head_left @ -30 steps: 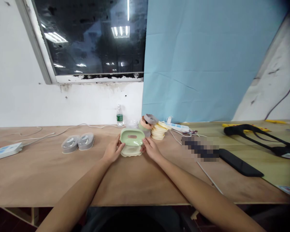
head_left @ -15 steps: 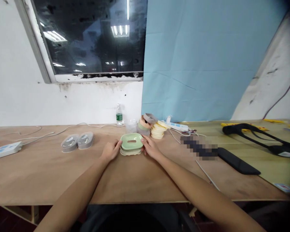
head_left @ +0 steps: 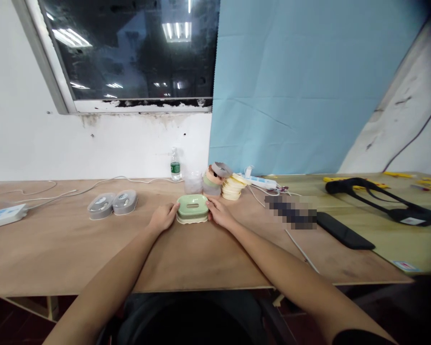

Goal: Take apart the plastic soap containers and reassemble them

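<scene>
The green plastic dish (head_left: 192, 206) sits on its cream scalloped base (head_left: 191, 219) on the counter (head_left: 57, 254), directly ahead of the person and roughly midway between the two hands. Its long axis runs left to right across the counter, and a narrow slot lies along that axis in the top face. The dish lies flat, with the green part resting squarely on the base. The left hand (head_left: 162, 216) is at the left end and the right hand (head_left: 219, 213) at the right end, so neither arm is clearly nearer. Both hands are palm down and lightly spread, with fingers extended and slightly curved. The fingertips of each appear to touch the end of the dish, though neither hand wraps over it or pinches it. Beyond the dish stand a clear cup (head_left: 193, 183) and a stack of cream rings (head_left: 230, 188), both apart from the hands. A pair of gray oval boxes (head_left: 112, 202) lies farther left.
</scene>
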A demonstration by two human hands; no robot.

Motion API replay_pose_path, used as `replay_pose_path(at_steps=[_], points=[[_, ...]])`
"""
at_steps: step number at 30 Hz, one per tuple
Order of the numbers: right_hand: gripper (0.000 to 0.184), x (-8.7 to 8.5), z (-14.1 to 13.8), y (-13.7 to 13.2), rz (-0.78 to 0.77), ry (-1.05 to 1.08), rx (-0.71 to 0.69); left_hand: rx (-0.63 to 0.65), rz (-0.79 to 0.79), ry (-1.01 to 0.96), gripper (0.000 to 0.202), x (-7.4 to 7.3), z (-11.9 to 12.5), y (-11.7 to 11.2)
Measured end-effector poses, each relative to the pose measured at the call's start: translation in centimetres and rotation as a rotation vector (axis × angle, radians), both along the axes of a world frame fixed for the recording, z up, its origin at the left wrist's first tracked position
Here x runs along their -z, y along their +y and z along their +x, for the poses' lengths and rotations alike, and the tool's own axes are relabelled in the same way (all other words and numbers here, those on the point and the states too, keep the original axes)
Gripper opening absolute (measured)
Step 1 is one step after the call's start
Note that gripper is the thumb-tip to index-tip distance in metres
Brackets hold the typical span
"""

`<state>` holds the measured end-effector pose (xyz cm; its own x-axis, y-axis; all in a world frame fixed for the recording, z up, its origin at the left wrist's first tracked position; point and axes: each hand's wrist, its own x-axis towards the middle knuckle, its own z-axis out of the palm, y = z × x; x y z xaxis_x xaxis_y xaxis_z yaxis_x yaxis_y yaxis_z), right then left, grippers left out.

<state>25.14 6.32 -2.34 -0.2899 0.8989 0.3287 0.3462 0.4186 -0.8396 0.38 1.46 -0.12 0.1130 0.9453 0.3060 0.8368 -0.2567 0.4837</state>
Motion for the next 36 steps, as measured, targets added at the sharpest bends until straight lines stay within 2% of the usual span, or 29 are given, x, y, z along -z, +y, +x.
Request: replay_pose_path(at_steps=[3, 9, 19, 24, 28, 31, 36], points=[[0.046, 0.0, 0.2, 0.2, 0.035, -0.027, 0.003, -0.004, -0.015, 0.013, 0.061, 0.2, -0.1, 0.3], [0.053, 0.2, 0.3, 0.4, 0.007, -0.101, 0.054, -0.103, -0.087, 0.102, 0.061, 0.4, -0.6, 0.8], [0.046, 0.0, 0.8, 0.2, 0.065, -0.161, 0.047, -0.057, -0.085, 0.064, 0.055, 0.8, -0.8, 1.0], [0.043, -0.3, 0.7, -0.1, 0.077, -0.213, -0.002, 0.031, -0.062, -0.014, 0.069, 1.3, -0.8, 1.3], [0.042, -0.8, 0.6, -0.3, 0.090, -0.221, -0.005, 0.140, -0.048, 0.098, 0.092, 1.5, -0.6, 1.3], [0.044, -0.9, 0.6, -0.4, 0.091, -0.231, -0.001, 0.126, -0.050, 0.156, 0.097, 1.4, -0.5, 1.3], [0.053, -0.7, 0.8, -0.2, 0.081, -0.284, 0.009, 0.065, -0.054, 0.140, 0.093, 1.2, -0.4, 1.0]])
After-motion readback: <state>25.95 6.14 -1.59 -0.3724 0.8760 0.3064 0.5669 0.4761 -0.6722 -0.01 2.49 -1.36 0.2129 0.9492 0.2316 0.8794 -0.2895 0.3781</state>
